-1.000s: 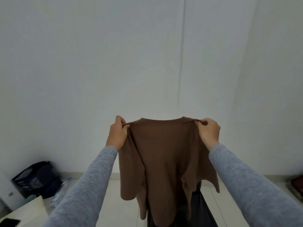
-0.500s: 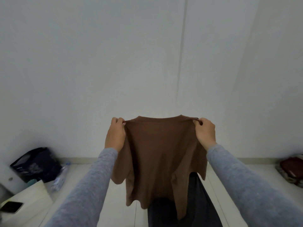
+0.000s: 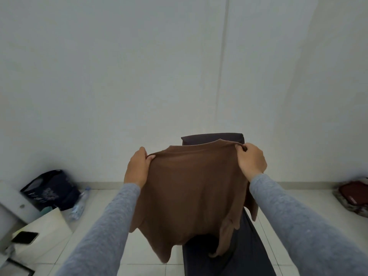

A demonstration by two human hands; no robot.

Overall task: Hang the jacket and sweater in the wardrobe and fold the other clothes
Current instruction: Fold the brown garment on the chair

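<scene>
I'm holding the brown top (image 3: 195,192) up in the air by both shoulder corners. L hand (image 3: 137,168) has thumb & fingers curled over one shoulder edge, and R hand (image 3: 252,160) pinches the other. The fabric hangs spread between them, over the dark narrow bench (image 3: 249,246). The lower hem & one sleeve dangle close to the bench top; can't tell if they touch. My guess is this is the lay-flat step before folding.

Risks from here:
- **Sliding off:** the bench looks narrower than the top. If I set it down off-centre, a side or sleeve hangs over the edge and could drag the lot onto the floor tiles (image 3: 137,263).
- **Creasing:** the hem is bunched & uneven, so lowering fast prob. traps a crease or tucks a sleeve under.
- **Losing grip:** the R hand seems to hold just an edge of fabric, so a sharp tug could slip it.

Bottle (image 3: 79,204) & dark bag (image 3: 51,188) sit well off to the left, so no snag there.
</scene>
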